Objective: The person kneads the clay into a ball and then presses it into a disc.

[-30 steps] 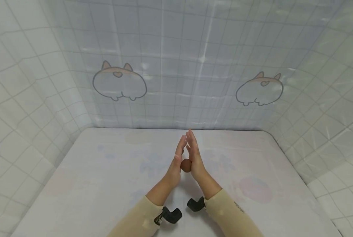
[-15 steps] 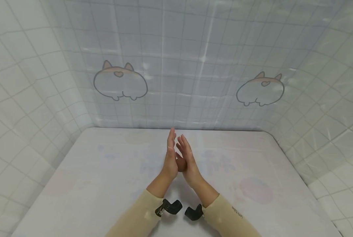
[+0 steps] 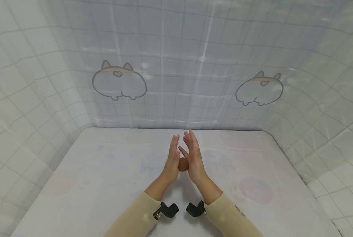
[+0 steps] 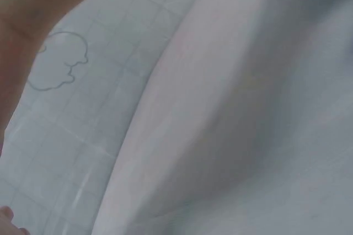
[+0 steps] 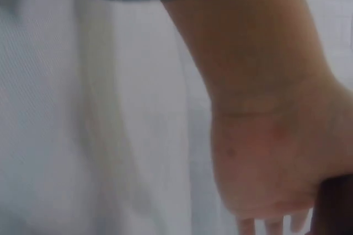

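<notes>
A small smooth brown ball [image 3: 183,164], matte like clay, sits between two upright palms in the head view. My left hand [image 3: 172,161] presses on its left side with fingers straight and pointing away. On the other side the palm of my right hand [image 3: 194,161] lies against it, fingers straight and slightly spread. Above the ball the fingertips of both hands stand a little apart. The right wrist view shows the heel of my right hand [image 5: 265,158] and part of the dark brown ball [image 5: 333,207] at the lower right. In the left wrist view the ball is out of sight.
A pale table with a faint printed pattern [image 3: 105,184] lies under the hands. Grid-patterned curtains [image 3: 176,75] with cartoon animal drawings stand behind it and along both sides. Black wrist cameras [image 3: 195,209] jut inward from the cream sleeves [image 3: 135,217], close to each other.
The hands slide past each other: half a second ago the left was further forward, now the right is. The ball shifted slightly left, then back right, staying between the palms.
</notes>
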Motion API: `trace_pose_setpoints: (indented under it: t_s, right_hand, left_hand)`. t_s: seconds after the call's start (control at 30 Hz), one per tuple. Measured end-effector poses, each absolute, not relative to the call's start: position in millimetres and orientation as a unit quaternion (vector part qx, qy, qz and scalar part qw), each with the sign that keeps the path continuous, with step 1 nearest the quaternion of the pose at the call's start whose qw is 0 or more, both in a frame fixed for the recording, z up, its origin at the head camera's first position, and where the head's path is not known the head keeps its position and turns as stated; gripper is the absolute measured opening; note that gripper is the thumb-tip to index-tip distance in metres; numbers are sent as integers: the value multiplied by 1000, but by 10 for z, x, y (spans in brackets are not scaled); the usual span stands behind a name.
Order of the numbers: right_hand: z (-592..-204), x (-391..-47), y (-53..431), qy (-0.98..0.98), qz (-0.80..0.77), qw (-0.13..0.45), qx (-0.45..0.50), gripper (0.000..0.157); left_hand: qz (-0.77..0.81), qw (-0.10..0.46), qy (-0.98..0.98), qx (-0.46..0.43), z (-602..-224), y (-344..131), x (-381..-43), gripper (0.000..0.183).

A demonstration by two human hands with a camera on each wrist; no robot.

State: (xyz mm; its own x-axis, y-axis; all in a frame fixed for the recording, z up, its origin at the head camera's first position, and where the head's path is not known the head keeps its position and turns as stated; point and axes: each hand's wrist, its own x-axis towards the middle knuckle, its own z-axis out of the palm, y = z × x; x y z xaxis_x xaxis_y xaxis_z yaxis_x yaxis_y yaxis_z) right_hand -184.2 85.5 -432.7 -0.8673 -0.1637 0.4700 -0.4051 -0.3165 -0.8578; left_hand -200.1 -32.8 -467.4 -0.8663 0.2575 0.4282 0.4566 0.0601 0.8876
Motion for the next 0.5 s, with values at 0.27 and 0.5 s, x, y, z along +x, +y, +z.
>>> trace_pose_setpoints:
  t_s: [0.27, 0.5]
  right_hand:
    - [-4273, -1924, 870, -648, 723, 77, 226, 56]
    - [-4358, -2005, 911, -690, 687, 42, 224, 66]
  left_hand:
    - [-637, 97, -696, -316, -4651, -263, -1879, 81]
    - [-653, 97, -672, -335, -4571, -244, -1800, 83]
